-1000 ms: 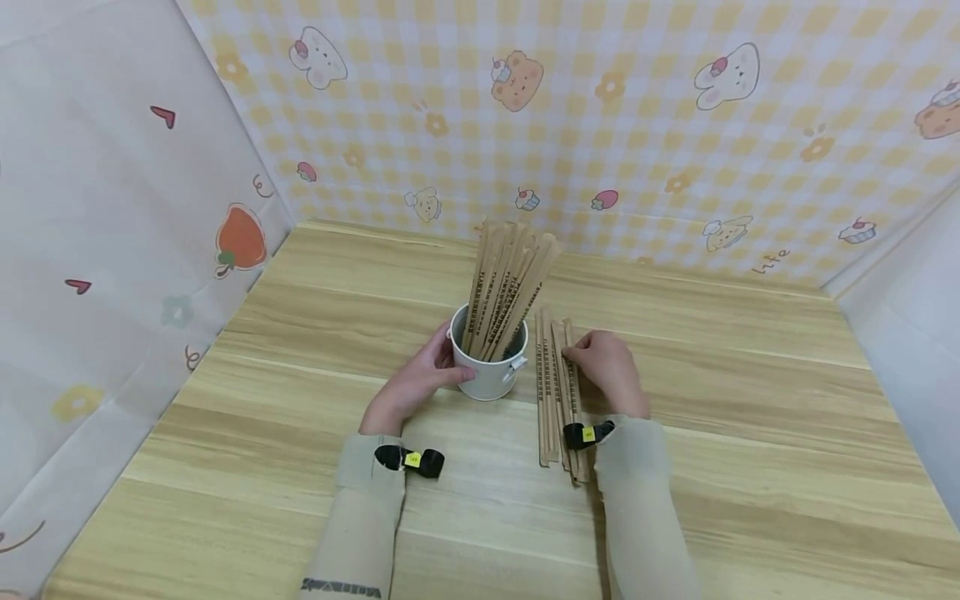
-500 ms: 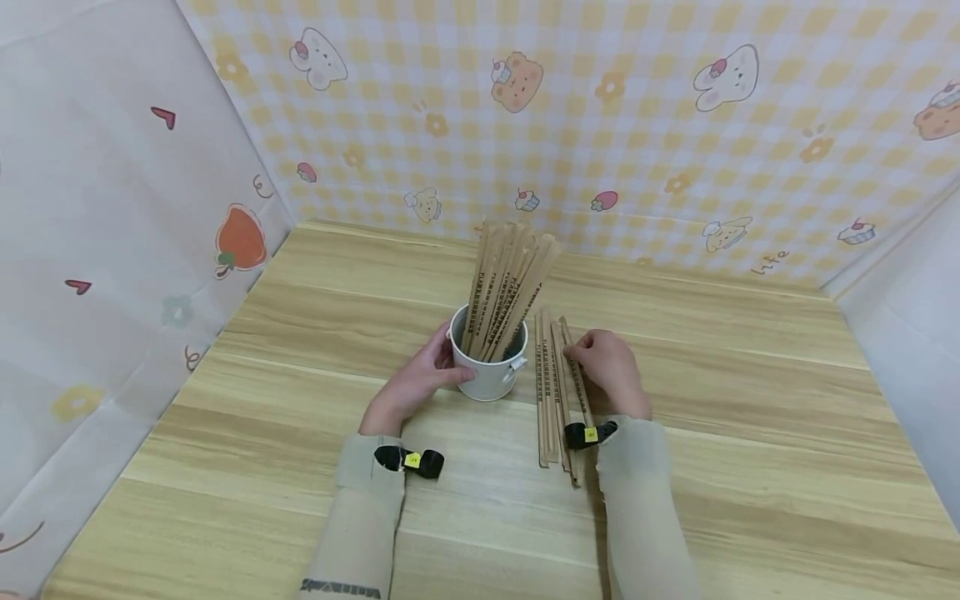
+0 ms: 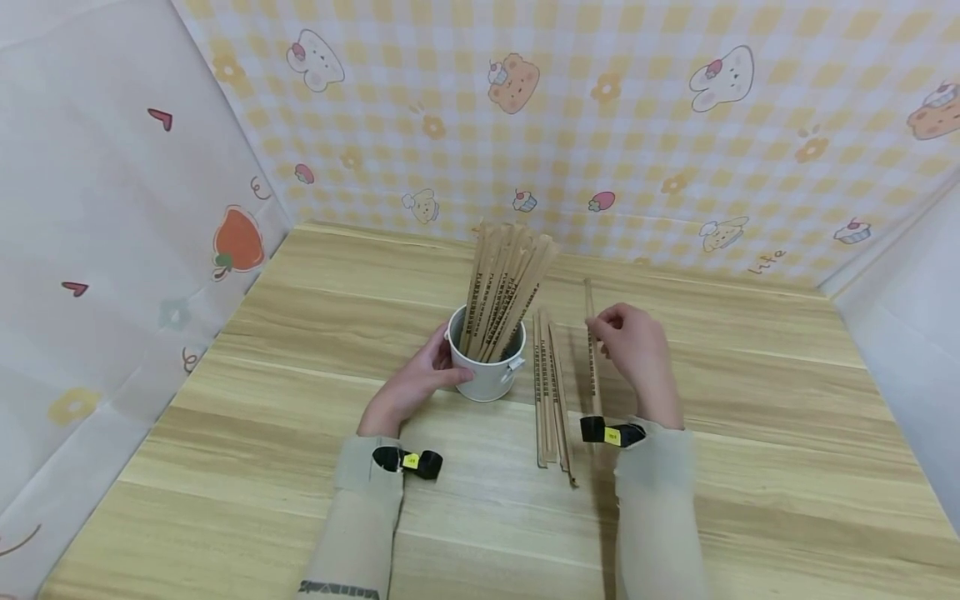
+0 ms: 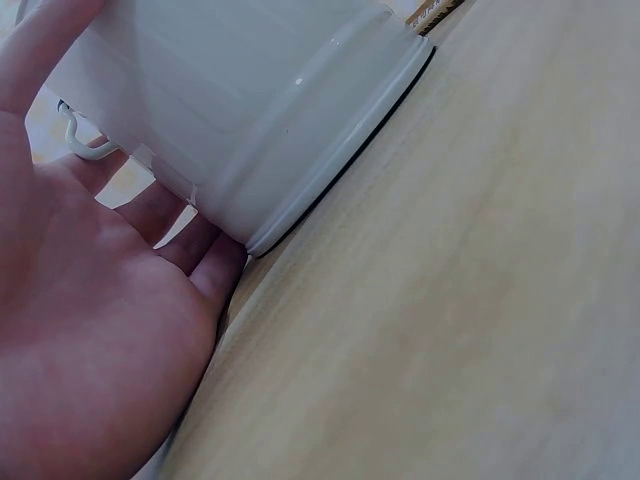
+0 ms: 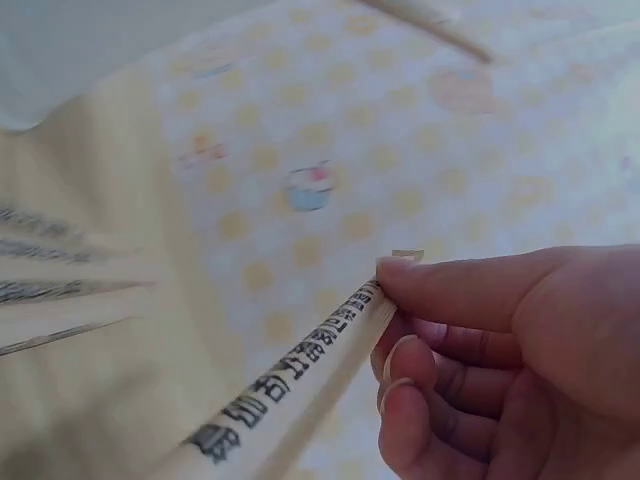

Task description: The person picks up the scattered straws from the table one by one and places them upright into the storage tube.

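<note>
A small white metal bucket [image 3: 487,383] stands on the table, full of upright paper-wrapped straws [image 3: 498,292] that lean to the right. My left hand [image 3: 420,379] holds it from the left, thumb across the front; in the left wrist view the fingers [image 4: 150,215] reach round behind the bucket wall [image 4: 220,110]. Between thumb and fingertips my right hand [image 3: 633,342] pinches one paper-wrapped straw [image 3: 591,354], raised off the table. Dark printing runs along this straw [image 5: 300,360] in the right wrist view. Several more wrapped straws [image 3: 549,400] lie side by side between bucket and right hand.
The wood-grain table [image 3: 300,333] extends to both sides. A yellow-checked cloth wall [image 3: 600,125] rises behind it, and a white printed cloth [image 3: 135,250] hangs on the left.
My right hand has picked up the rightmost straw from the row and moved it right and upward, apart from the others. My left hand stays at the bucket.
</note>
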The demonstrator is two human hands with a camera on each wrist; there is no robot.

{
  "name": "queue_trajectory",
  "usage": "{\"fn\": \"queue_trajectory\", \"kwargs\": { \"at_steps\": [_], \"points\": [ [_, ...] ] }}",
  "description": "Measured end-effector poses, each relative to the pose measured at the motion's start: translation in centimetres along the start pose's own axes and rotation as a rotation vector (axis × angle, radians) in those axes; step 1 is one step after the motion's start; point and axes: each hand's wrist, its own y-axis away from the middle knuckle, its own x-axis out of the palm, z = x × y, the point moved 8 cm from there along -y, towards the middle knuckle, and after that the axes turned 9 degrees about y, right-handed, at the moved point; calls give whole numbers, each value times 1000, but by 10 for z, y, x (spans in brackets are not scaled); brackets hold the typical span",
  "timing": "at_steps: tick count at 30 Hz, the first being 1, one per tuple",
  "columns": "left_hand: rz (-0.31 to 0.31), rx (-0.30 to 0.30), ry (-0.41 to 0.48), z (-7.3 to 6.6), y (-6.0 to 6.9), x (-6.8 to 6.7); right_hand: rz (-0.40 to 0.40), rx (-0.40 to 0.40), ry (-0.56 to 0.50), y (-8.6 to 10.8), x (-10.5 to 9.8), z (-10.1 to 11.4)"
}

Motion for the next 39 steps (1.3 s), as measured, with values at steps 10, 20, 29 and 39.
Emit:
{"fn": "queue_trajectory", "kwargs": {
  "at_steps": [10, 20, 29, 39],
  "points": [
    [0, -12, 7, -3, 0, 2, -262, -25, -115, 23, -53, 23],
    [0, -27, -2, -7, 1, 3, -610, -120, -598, 54, -97, 37],
    [-12, -3, -28, 1, -1, -3, -796, -314, -975, 73, -116, 43],
    [-2, -30, -3, -13, 4, 7, -876, -398, -1030, 84, -120, 58]
  ]
}}
